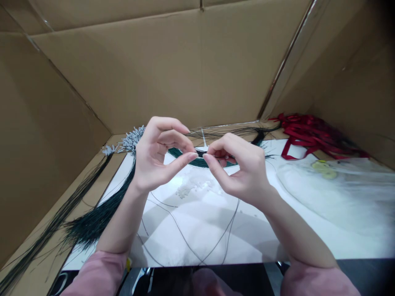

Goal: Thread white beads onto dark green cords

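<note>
In the middle of the head view, my left hand (pixel 162 154) and my right hand (pixel 242 166) are raised close together over the white table. Thumb and index finger of each hand are pinched, with the tips nearly meeting. Between them is something thin and dark, seemingly wire, hard to separate from the dark green wire bundle (pixel 199 163) behind. Thin dark wires (pixel 182 233) curve across the table below my hands. Small clear-white beads (pixel 183 192) are scattered on the white surface beneath my fingertips.
Dark green wire stems (pixel 92 224) with pale grey tips (pixel 132 139) lie at left, beside a thinner bunch (pixel 66 205). Red ribbon (pixel 308 131) is heaped at back right, above a clear plastic bag (pixel 333 193). Cardboard walls (pixel 173 70) enclose the table's back and sides.
</note>
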`<state>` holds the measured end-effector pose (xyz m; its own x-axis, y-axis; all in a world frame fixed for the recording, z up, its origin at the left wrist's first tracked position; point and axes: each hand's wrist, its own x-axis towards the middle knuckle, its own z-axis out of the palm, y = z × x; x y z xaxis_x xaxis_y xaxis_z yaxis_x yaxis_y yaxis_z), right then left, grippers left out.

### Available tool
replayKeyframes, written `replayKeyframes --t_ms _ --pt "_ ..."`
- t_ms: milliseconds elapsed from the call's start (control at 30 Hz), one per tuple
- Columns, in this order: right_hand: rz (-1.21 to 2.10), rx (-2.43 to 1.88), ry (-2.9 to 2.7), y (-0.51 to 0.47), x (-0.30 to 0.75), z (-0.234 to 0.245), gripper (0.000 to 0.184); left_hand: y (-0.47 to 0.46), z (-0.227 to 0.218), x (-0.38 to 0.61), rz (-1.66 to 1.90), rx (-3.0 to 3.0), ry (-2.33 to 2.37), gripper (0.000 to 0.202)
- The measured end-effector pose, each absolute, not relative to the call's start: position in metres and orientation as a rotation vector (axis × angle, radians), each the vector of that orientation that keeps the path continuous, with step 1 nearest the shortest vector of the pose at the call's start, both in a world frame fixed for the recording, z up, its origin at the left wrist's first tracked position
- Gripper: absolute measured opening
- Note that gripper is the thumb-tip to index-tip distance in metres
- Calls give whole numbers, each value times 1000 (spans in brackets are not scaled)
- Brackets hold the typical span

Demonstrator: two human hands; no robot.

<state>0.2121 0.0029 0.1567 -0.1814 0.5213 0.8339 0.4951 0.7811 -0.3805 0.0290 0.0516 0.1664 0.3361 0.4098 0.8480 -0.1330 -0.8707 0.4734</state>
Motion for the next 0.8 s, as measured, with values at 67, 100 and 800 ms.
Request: replayKeyframes --t_ms 67,100,800 --pt "31 -779 -1826 3 212 157 11 52 167 28 1557 2147 244 50" --pt "35 -778 -1827 3 212 157 11 53 168 27 1545 2149 253 51" --pt "27 -852 -1786 6 213 155 25 55 166 27 1575 2160 220 46"
